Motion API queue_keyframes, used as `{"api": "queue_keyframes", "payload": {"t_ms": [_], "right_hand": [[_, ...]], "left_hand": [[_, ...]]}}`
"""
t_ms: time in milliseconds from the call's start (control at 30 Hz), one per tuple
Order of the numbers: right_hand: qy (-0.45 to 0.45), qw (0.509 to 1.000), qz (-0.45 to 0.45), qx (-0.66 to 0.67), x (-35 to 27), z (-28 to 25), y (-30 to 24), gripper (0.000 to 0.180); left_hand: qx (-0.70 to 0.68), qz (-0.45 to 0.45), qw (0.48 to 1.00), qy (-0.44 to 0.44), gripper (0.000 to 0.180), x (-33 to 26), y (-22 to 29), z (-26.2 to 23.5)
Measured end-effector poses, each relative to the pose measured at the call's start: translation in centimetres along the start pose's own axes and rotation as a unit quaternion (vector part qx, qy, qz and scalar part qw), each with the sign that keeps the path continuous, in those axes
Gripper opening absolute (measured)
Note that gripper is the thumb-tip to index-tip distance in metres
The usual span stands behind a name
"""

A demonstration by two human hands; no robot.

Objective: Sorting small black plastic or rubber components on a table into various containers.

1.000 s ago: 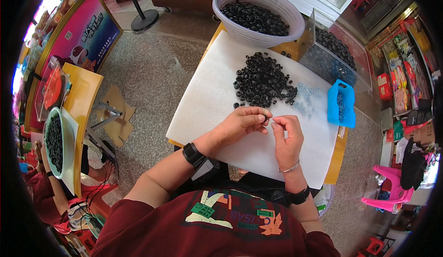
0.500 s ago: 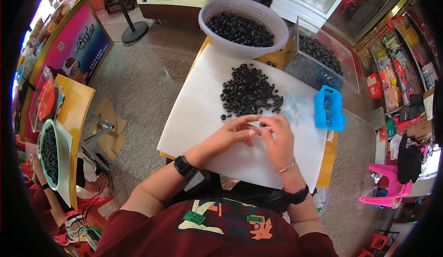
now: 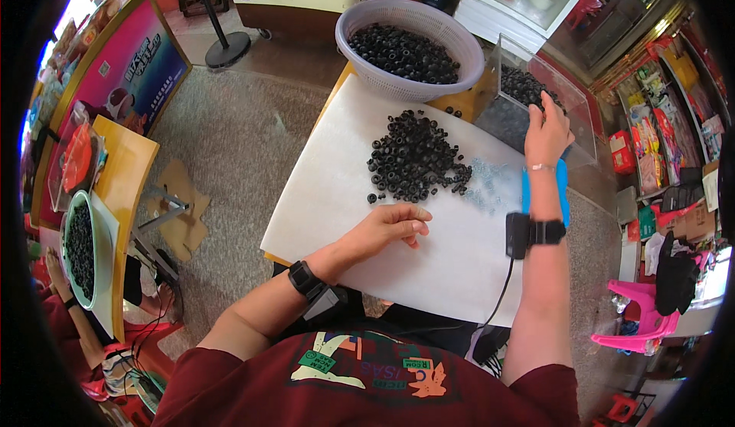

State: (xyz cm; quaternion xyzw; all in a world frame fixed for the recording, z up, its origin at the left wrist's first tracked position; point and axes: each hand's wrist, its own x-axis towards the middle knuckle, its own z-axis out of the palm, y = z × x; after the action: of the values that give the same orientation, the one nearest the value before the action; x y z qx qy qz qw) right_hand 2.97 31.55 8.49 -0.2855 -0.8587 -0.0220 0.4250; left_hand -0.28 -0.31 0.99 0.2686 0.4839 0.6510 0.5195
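A person in a dark red shirt sits at a white work board (image 3: 360,197), seen from above. The left hand (image 3: 387,228) rests on the board with its fingers (image 3: 413,224) curled loosely together and the thumb tucked alongside; whether anything small sits inside them cannot be told. A heap of small black rings (image 3: 413,159) lies on the board just beyond those fingertips, near but not touching them, with a few stray rings scattered at its edges and one lying just off the heap on its left.

The right hand (image 3: 547,128) is stretched forward to the clear plastic box (image 3: 536,98) at the far right of the board. Its fingers (image 3: 547,105) lie together, flat over the box's near edge, above the dark parts inside; the view does not show whether they grip anything. Between the heap and the right forearm lies a small scatter of clear, pale pieces (image 3: 486,182), and a blue tray (image 3: 563,189) shows partly under the wrist.

A lilac plastic basket (image 3: 459,44) filled with more black rings stands at the far edge of the table, just beyond the heap. Both wrists carry black strapped devices. At the left, well apart, a second table holds a bowl of dark parts (image 3: 76,243).
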Motion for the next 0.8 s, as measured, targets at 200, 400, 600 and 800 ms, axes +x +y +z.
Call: {"api": "queue_keyframes", "payload": {"t_ms": [200,400,600,800], "right_hand": [[-0.181,0.953,-0.123,0.209,-11.4,-3.4,-5.9,0.016],[-0.204,0.949,-0.077,0.228,-14.5,-2.0,-8.5,0.015],[-0.193,0.951,-0.099,0.220,-13.8,-1.3,-8.8,0.017],[-0.302,0.795,0.212,0.481,-14.9,-5.9,-10.5,0.017]], "left_hand": [[0.020,-0.001,1.000,0.001,0.027,0.2,0.1,0.2],[0.016,-0.007,1.000,0.024,0.026,0.2,-0.5,0.2],[0.017,-0.009,1.000,0.015,0.025,0.3,-0.8,-0.1],[-0.109,0.011,0.992,0.058,0.025,0.5,-1.1,-0.6]]}}
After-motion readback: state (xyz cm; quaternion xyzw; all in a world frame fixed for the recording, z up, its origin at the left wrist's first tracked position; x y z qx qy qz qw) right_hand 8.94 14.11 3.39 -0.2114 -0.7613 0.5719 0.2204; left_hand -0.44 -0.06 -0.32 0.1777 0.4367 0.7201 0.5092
